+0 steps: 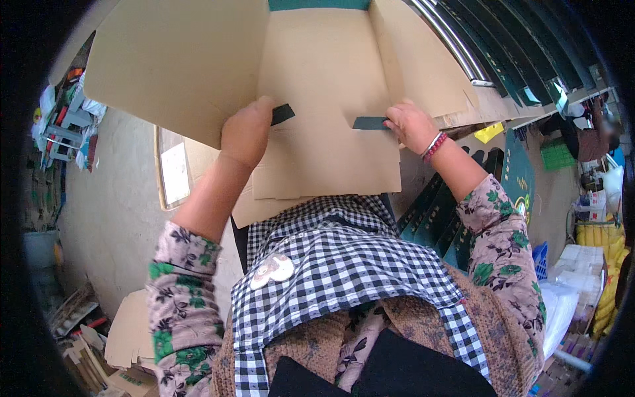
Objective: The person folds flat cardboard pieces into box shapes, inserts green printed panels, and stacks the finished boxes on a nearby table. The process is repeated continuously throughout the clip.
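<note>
A large flat brown cardboard box blank (311,73) stands tilted up in front of me, its plain inner side toward me and dark green print showing at its slots. My left hand (246,132) grips the blank at a slot on the left, thumb pressed by a green tab (282,114). My right hand (411,124), with a red bead bracelet at the wrist, pinches the blank at the right slot next to another green tab (369,122). More flat cardboard (291,192) lies under the raised blank, just above my checked apron.
A stack of dark green printed box blanks (440,212) leans at my right. A metal rail (450,40) runs at upper right. Loose cardboard pieces (126,337) lie on the floor at lower left. A board with a white sheet (173,171) sits left. Another person (592,135) stands far right.
</note>
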{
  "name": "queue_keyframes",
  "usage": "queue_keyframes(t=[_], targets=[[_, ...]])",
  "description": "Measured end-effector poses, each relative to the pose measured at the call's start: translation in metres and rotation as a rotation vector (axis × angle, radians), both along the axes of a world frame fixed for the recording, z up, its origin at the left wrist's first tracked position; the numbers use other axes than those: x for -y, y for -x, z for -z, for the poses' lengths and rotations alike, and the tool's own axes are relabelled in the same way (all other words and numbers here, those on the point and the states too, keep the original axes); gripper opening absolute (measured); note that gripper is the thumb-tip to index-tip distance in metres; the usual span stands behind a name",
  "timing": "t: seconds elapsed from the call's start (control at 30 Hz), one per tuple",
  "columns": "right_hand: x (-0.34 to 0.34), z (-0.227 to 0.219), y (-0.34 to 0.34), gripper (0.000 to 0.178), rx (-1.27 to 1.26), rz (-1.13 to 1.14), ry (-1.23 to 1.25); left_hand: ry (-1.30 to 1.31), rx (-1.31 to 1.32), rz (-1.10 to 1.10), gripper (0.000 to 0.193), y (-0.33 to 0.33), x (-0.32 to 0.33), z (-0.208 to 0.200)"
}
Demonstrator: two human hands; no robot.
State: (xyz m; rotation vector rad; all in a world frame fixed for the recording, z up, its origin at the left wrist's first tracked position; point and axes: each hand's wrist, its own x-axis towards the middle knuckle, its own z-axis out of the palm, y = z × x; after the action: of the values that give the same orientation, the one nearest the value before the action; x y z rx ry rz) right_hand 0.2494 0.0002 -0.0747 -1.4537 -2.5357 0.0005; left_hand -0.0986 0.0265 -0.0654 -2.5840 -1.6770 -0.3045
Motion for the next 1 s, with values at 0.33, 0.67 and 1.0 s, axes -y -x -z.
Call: queue_keyframes(t=[0.33,0.67,1.0], targets=[[0.007,-0.015,0.015,0.015,0.052,0.008,0.006,0.105,-0.207,0.306,0.095,-0.008,0.065,0.006],[0.013,0.003,0.023,0.02,0.033,0.089,0.003,0.282,-0.241,0.321,0.11,-0.01,0.054,-0.01],[0.013,0.007,0.024,0.02,0.071,0.01,0.06,0.312,-0.205,0.338,0.072,-0.005,0.053,-0.018]])
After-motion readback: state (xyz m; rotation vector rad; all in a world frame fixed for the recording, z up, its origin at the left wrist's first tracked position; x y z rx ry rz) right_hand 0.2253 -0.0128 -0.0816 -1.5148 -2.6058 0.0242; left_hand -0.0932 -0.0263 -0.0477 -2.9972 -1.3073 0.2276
